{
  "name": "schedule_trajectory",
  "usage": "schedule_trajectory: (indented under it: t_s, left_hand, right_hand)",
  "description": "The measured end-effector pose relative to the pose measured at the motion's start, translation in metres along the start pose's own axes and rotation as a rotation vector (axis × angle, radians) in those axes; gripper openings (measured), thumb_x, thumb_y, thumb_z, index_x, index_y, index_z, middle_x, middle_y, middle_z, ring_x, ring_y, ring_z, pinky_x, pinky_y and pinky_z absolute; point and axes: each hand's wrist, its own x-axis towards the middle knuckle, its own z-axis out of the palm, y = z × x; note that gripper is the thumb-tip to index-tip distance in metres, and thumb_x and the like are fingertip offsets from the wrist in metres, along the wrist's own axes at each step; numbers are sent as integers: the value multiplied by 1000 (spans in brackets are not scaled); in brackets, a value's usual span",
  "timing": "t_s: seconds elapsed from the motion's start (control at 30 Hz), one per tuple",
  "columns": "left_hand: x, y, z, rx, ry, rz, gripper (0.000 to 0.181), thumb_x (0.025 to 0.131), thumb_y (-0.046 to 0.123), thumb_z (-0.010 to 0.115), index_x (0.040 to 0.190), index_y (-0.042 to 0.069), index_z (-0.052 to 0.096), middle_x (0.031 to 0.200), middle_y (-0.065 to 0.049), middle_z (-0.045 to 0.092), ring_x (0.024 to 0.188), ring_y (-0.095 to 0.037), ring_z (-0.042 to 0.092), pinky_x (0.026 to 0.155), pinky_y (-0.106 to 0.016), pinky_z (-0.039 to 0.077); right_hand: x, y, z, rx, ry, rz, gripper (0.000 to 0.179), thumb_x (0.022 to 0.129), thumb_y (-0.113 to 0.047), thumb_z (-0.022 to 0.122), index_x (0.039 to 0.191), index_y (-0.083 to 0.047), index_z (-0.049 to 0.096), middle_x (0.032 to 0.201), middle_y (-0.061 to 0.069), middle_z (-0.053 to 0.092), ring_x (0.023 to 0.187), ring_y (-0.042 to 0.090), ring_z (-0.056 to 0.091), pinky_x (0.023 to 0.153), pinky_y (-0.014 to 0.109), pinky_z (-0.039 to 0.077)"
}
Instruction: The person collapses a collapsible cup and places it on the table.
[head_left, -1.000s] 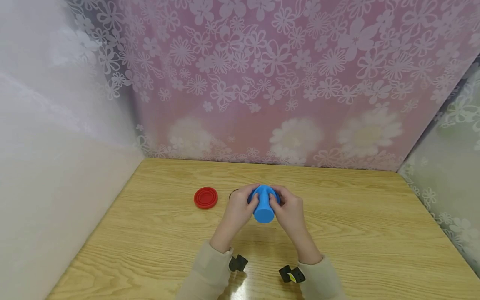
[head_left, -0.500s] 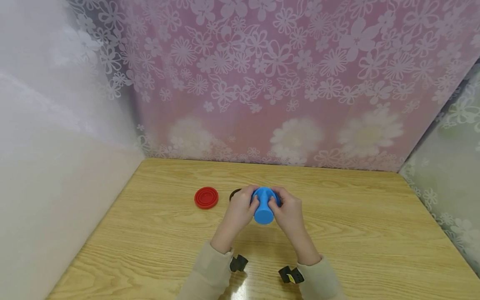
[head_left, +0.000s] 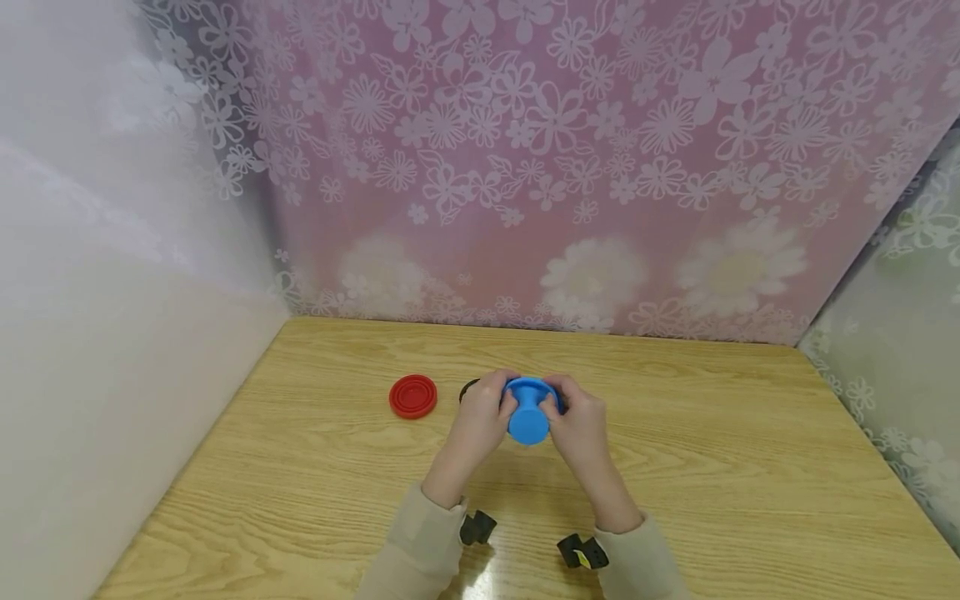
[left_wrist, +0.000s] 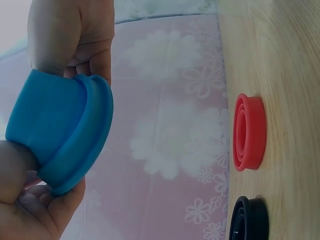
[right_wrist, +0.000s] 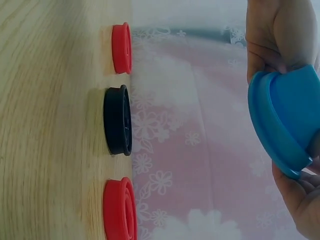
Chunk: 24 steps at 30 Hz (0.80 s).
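Observation:
A blue flexible collapsible cup [head_left: 529,423] is held up over the table between both hands, its narrow flat base toward me and its wide rim facing away. My left hand [head_left: 480,417] grips its left side, thumb against the wall and fingers behind the rim. The right hand [head_left: 581,421] grips the opposite side in the same way. In the left wrist view the blue cup [left_wrist: 55,127] shows a thick stepped rim, and the right wrist view shows the cup [right_wrist: 285,122] clear of the table. Its inside is hidden.
One red flattened ring-shaped cup [head_left: 413,396] lies left of the hands. Beside it a black one [right_wrist: 117,121] lies mostly behind my left hand in the head view. A second red one [right_wrist: 120,209] lies on the black one's other side, hidden from the head.
In the head view the blue cup looks shorter, its base nearer the rim and more of the rim's curve showing. Both hands stay in nearly the same place.

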Motion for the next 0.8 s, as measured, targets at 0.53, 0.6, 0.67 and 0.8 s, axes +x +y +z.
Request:
schedule_trajectory:
  t_s: [0.53,0.6,0.67,0.8]
  left_hand:
    - [1,-1,-21,-608,-101,-190,11,88,1,49,99,-3,49,87,-17,59,72,-15,57,63,-25,48]
    - [1,5,-29,-662,-133,-204,11,89,0,48,99,-5,48,82,-18,59,65,-13,54,58,-23,44]
    - [1,10,-35,-714,-164,-216,12,89,-1,47,99,-7,46,79,-18,59,60,-11,51,56,-21,42]
    - [1,1,-31,-818,-203,-233,13,91,2,45,102,-6,44,80,-15,58,62,-11,51,57,-22,42]
  right_hand:
    - [6,5,-16,498,-153,307,16,86,2,54,101,3,59,92,13,60,71,11,56,55,25,48]
    - [6,5,-19,552,-186,337,16,87,0,52,102,3,57,91,10,58,70,13,54,51,29,48]
    - [7,6,-21,600,-218,355,18,89,-3,51,104,5,55,89,6,57,69,15,53,50,30,47]
    - [7,7,-25,708,-280,385,24,91,-11,49,108,6,50,91,5,56,72,15,52,54,27,47]
